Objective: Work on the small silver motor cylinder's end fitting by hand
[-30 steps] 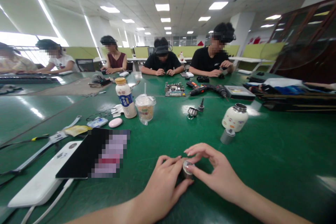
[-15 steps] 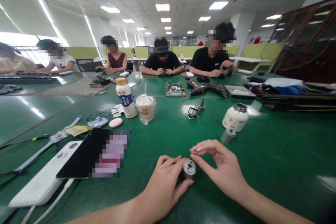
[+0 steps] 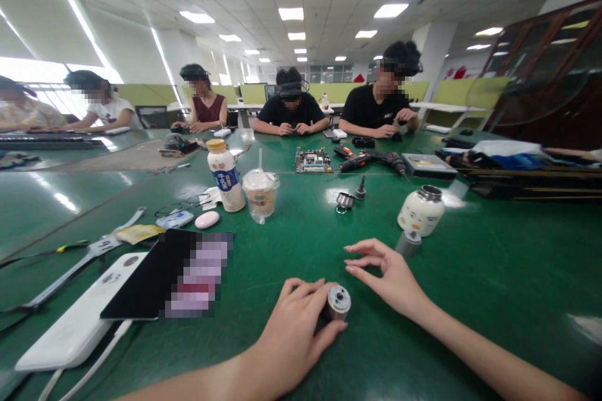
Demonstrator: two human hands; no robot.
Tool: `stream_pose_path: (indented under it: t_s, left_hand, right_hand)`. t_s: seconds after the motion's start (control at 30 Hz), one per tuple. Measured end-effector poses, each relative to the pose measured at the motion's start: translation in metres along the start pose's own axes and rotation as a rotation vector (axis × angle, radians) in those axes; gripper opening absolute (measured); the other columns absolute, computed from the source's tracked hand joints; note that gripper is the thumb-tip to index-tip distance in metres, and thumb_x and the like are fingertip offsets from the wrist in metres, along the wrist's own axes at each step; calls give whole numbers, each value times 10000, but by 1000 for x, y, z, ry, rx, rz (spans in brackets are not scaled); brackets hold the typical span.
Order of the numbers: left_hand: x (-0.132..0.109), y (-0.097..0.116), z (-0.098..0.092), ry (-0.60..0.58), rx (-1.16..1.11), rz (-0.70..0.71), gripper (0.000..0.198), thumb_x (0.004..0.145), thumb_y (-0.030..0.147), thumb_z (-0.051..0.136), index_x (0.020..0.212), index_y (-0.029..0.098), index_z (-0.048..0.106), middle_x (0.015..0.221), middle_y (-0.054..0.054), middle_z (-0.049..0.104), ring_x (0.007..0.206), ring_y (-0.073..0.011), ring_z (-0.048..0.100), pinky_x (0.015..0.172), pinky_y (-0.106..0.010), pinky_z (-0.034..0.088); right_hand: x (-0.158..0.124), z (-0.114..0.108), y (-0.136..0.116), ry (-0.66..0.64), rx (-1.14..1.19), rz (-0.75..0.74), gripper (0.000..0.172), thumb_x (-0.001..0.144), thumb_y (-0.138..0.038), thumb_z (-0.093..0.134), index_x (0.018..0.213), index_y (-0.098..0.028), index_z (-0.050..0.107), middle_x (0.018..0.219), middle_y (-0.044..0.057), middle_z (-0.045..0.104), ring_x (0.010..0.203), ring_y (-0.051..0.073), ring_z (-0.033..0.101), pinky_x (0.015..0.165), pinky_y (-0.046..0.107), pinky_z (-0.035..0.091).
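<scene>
My left hand [image 3: 301, 319] rests on the table with its fingers and thumb round a motor-like metal cylinder [image 3: 339, 302]. The cylinder stands upright; its round end face shows a dark centre and small holes. To the right and a little farther out, my right hand [image 3: 383, 272] hovers with fingers and thumb apart, holding nothing. Just beyond it a grey cylinder [image 3: 408, 242] with a small knob on top stands by a cream bottle without a lid [image 3: 422, 212]. Farther off lie a shiny metal cap with a ring [image 3: 345, 202] and a small dark part with a stem [image 3: 360, 189].
On the left are a tablet [image 3: 136, 282], a white power bank [image 3: 79, 319] with cables, a drink bottle [image 3: 226, 178] and a plastic cup with a straw [image 3: 260, 194]. A circuit board [image 3: 313, 161] and a power drill [image 3: 371, 160] lie farther back. Several people sit across the table.
My right hand has moved away from the cylinder, outward and slightly right, and its fingers have spread. My left hand keeps its hold on the cylinder.
</scene>
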State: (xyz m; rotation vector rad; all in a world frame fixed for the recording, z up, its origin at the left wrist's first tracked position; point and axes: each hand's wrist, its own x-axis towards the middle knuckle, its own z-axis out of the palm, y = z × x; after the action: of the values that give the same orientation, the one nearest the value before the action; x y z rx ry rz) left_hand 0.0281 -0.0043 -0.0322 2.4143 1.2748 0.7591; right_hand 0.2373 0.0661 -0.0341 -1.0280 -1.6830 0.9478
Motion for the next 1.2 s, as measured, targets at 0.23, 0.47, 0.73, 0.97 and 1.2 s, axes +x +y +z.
stream_pose_path:
  t_s: [0.23,0.47,0.73,0.97,1.2]
  left_hand:
    - [-1,0,0,-3,6,20,373,886,269,665,1239,244,550,1247,-72,665,1093,-272,605,961,-469,433]
    - [0,-2,2,27,-9,53,347,890,242,659,1220,247,551,1215,-49,676,1071,-253,607,946,-437,440]
    - [-1,-1,2,16,8,39,338,888,252,665,1206,238,551,1208,-46,677,1064,-254,607,946,-445,439]
    - [0,0,1,11,-15,41,300,894,237,657,1179,242,565,1185,-39,682,1068,-248,606,940,-433,441]
    - [-1,-1,2,18,6,55,325,893,243,657,1207,242,568,1223,-58,672,1085,-263,608,940,-440,446]
  right_hand:
    - [-17,14,-44,-87,103,-126,166,771,-192,744,899,-230,646,992,58,745,990,229,715,934,416,561]
    - [-24,21,-42,-98,-57,-205,126,781,-123,702,800,-239,657,886,13,766,951,218,713,1156,583,265]
    - [-27,24,-40,-19,30,-263,149,773,-144,734,832,-252,650,901,6,765,968,208,709,1132,515,346]
    - [-26,27,-39,-62,16,-207,127,787,-148,718,815,-251,649,925,-1,759,996,203,696,1145,494,322]
    - [-28,23,-41,-78,-41,-165,153,767,-124,708,850,-236,645,940,24,714,951,207,670,887,386,510]
